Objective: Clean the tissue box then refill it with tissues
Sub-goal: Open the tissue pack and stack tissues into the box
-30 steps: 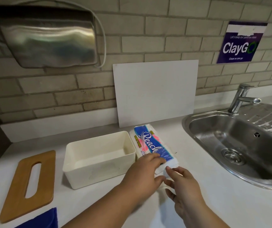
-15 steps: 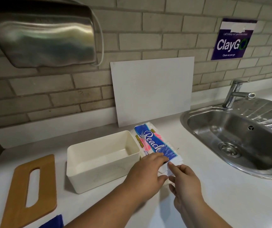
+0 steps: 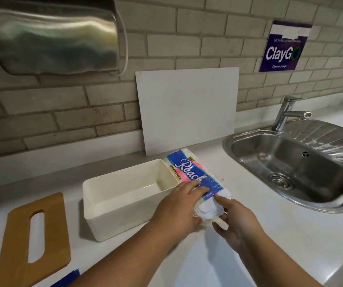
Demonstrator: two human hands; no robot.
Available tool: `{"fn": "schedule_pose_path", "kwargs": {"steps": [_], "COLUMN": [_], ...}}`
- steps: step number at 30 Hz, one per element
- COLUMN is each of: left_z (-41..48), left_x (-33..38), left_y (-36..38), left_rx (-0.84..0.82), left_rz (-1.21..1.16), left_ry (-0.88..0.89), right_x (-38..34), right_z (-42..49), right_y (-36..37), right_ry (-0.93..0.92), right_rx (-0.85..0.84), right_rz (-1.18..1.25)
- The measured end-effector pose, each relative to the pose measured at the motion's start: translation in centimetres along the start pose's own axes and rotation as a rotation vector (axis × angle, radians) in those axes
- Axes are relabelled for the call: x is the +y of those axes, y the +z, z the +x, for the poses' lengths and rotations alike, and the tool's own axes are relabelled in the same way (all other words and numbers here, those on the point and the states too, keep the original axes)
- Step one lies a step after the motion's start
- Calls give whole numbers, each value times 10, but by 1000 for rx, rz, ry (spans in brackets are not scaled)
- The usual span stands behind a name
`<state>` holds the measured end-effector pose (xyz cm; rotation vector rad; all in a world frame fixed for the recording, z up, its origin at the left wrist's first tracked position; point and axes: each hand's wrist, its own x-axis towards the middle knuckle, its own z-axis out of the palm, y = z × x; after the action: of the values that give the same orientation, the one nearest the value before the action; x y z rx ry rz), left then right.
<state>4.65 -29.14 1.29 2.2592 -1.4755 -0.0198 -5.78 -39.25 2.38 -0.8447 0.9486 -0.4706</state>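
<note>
A cream open tissue box [image 3: 125,206] stands empty on the white counter, without its lid. Right beside it lies a blue, pink and white tissue pack [image 3: 189,168] marked "Reach". My left hand [image 3: 178,206] presses down on the pack's near half. My right hand [image 3: 234,218] pinches the pack's near end, where white tissue shows through the wrapper. The wooden lid [image 3: 17,241] with a slot lies flat to the left of the box.
A steel sink [image 3: 290,168] with a tap [image 3: 286,112] fills the right side. A white board [image 3: 187,108] leans on the brick wall behind the pack. A metal dispenser [image 3: 48,38] hangs top left. A blue cloth's corner [image 3: 69,276] shows at the bottom edge.
Both hands have stayed on the pack's near end. My right hand's fingers have worked further onto the end, and more white tissue shows there. The camera has shifted slightly.
</note>
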Motion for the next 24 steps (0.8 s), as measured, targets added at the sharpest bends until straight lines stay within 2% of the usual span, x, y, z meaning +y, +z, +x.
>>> {"fn": "schedule_pose_path", "kwargs": {"steps": [8,18,24], "left_z": [-6,-6,-6], "left_x": [-1,-1,0], "left_y": [11,14,14], "left_rx": [12,20,31], "left_rz": [41,28,26], "left_ry": [35,19,22], "right_x": [-1,-1,-15], "right_z": [4,3,6], "right_y": [-10,-21,-25], "right_ry": [-17,-390,-316], "right_rx": [0,123,64], "right_rz": [-26,-229,-419]}}
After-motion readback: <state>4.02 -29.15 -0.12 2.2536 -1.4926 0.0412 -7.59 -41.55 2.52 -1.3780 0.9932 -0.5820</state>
